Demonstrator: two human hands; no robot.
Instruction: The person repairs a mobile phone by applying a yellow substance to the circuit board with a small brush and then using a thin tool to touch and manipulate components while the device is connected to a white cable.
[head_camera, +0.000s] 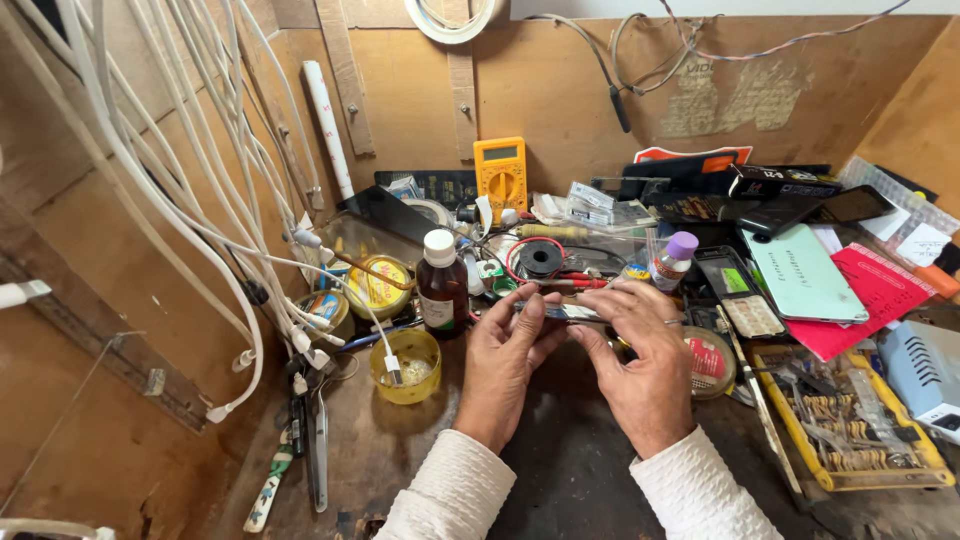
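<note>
Head view, read from left to right. At the far left I saw a bundle of white cables (190, 200) hanging down the wooden side wall, their plugs dangling just above the dark surface (570, 470). Beside them stood a small yellow cup (405, 365), with a round yellow tin (378, 287) behind it and a brown glass bottle (442, 283) with a white cap just to its right. A yellow multimeter (500, 175) leaned against the back wall, and a black spool (541, 258) with a red wire around it lay below it. At centre, my left hand (505, 365) and my right hand (640, 365) met over the surface, both sleeved in white. Each hand was closed in a pinch, thumb and fingertips pressed on opposite ends of one small flat device (565, 313), which was held level between them, just above the surface and in front of the spool; I could not tell what kind of part it was. Right of the hands I noted a small purple-capped bottle (672, 259), a pale green phone case (803, 278) lying on a red sheet (868, 297), and a yellow tray (850, 425) of small tools at the right edge.
</note>
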